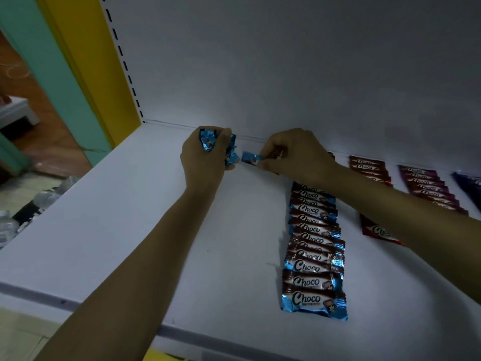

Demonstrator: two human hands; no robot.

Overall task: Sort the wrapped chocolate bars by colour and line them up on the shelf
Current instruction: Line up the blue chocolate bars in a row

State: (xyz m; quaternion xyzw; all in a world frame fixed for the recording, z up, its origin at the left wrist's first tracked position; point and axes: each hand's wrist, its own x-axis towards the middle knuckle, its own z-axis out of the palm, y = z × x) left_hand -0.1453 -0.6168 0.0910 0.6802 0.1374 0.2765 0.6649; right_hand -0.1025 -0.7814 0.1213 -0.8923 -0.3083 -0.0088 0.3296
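Both bare forearms reach forward and up, converging near the back. The left hand (205, 157) is curled into a loose fist, back toward the camera, thumb at the top, fingers wrapped tight over what it holds. The right hand (294, 155) sits just beside it, apart, knuckles up and wrist bent slightly, thumb and forefinger pinched together at their tips; the other fingers seem tucked under, though shadow hides them. The right arm crosses in from the lower right.
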